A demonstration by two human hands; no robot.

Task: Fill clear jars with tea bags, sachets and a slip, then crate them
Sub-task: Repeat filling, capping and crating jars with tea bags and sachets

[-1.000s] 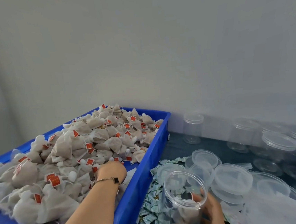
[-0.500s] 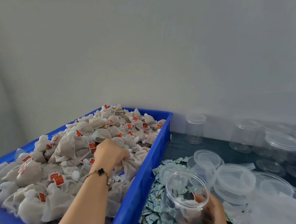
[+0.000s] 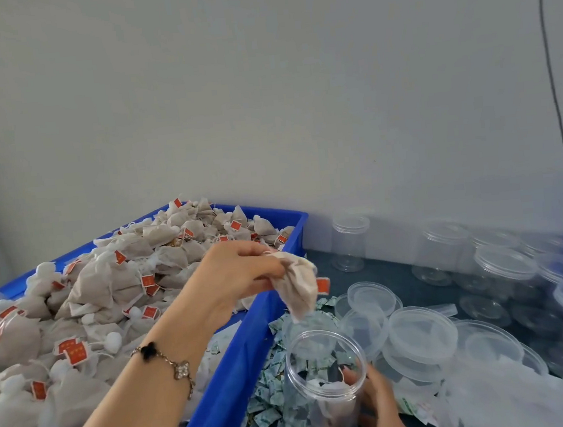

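my left hand (image 3: 241, 275) pinches a tea bag (image 3: 297, 289) just above the jar (image 3: 323, 374), at 12 o'clock of its mouth. my right hand (image 3: 371, 407) grips the jar. i think the floppy bag could catch the rim and fall onto the sachets (image 3: 270, 397).

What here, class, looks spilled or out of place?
The small green sachets lie in a loose scatter on the table, wedged between the blue crate and the jar, not in a container. The lids sit in an untidy, overlapping heap. Nothing looks damaged.
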